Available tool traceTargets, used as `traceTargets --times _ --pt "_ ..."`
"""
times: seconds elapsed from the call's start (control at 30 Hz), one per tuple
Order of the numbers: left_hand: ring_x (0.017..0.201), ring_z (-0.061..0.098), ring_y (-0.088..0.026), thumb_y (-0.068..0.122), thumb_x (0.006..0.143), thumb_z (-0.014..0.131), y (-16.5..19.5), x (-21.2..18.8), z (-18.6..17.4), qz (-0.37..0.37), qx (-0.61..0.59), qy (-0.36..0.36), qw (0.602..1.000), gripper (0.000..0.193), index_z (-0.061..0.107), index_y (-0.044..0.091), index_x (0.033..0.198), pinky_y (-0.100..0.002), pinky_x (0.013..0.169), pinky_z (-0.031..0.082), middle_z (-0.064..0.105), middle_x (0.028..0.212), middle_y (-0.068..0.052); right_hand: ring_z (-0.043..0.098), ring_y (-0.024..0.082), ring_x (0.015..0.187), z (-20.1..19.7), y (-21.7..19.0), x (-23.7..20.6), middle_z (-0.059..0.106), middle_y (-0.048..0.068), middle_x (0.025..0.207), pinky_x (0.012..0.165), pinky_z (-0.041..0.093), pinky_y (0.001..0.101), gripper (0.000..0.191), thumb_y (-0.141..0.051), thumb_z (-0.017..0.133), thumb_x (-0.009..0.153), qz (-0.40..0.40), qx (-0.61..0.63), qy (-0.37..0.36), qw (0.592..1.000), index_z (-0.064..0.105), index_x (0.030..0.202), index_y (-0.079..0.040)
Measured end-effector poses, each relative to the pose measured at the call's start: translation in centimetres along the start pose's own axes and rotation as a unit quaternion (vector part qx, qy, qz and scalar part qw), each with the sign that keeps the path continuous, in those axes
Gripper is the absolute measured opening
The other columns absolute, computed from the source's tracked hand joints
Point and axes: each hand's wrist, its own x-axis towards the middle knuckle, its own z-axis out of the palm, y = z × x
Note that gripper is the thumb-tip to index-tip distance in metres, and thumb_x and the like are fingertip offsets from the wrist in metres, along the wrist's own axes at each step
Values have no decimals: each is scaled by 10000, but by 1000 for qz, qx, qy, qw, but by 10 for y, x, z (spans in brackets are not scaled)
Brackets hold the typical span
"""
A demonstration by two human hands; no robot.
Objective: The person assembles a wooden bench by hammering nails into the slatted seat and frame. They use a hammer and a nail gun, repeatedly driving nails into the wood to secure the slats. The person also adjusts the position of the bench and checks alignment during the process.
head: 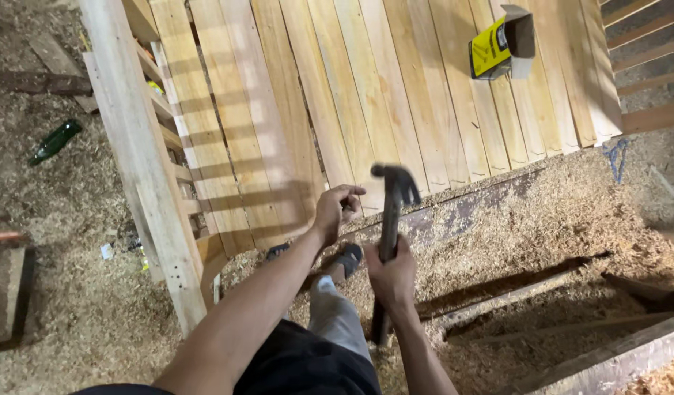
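A claw hammer (392,212) is held upright in the right hand (392,278), the fingers wrapped closed around the middle of its dark handle so that the steel head stands raised above the wrist, near the lower edge of a panel of pale wooden slats (366,88). The handle is gripped well below the head, a hold that appears suited to swinging it. The left hand (335,208) is seen just beside the hammer head, its fingers curled and pinched together over the bottom end of one slat; whether a nail is held between the fingertips cannot be told, as anything there is too small to make out. The slats are laid side by side, edges touching, across a heavier framing board (143,168) that runs down the left side, an arrangement that looks meant to keep them aligned for fixing. A yellow and black cardboard box (498,44), its flap open, has been left resting on the slats toward the upper right, within reach but well apart from the hands. The floor is covered in sawdust and shavings (556,219), and a green glass bottle (54,141) lies on its side in them at the left. A leg in grey trousers (337,322) and a sandalled foot (348,257) are planted below the hands, apparently bracing the stance close to the panel's edge. Dark timber rails (542,285) are seen half buried in the shavings at the right.
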Motion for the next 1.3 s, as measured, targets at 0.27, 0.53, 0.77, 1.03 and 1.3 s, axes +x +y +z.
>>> traceTargets --times 0.27,0.53,0.77,1.03,1.3 --pt "466 365 -67 14 976 423 3 -2 16 -44 -181 -9 983 291 586 -43 1210 -214 433 305 595 753 -43 574 116 497 5 -49 28 585 -12 626 453 463 295 225 -103 785 837 -158 -16 74 985 666 1013 -27" --pt "737 566 -104 -74 848 442 -14 -3 26 90 -59 66 992 411 575 -22 1233 -227 650 479 588 910 -55 570 145 485 6 -51 59 607 47 643 421 437 317 194 -71 775 858 -109 -12 -3 994 637 984 -20" --pt "812 719 -167 -3 885 474 -13 -6 29 22 -84 96 992 254 631 -11 1085 -273 642 495 620 853 -84 634 162 511 -5 -48 75 647 62 672 430 513 312 232 -101 796 854 -116 -60 -54 990 614 971 -18" --pt "585 649 -207 197 826 779 25 -78 13 177 472 97 858 210 754 98 1010 -350 552 502 674 659 -72 718 183 613 -11 -44 69 698 100 737 536 590 285 334 -62 804 769 -181 -86 -55 978 578 1004 8" --pt "699 731 -229 144 864 733 -3 -106 -20 364 584 114 716 113 792 131 960 -359 632 591 769 833 -81 719 183 617 18 -36 31 688 59 702 551 592 321 333 -98 817 760 -213 -54 -52 974 581 967 14"
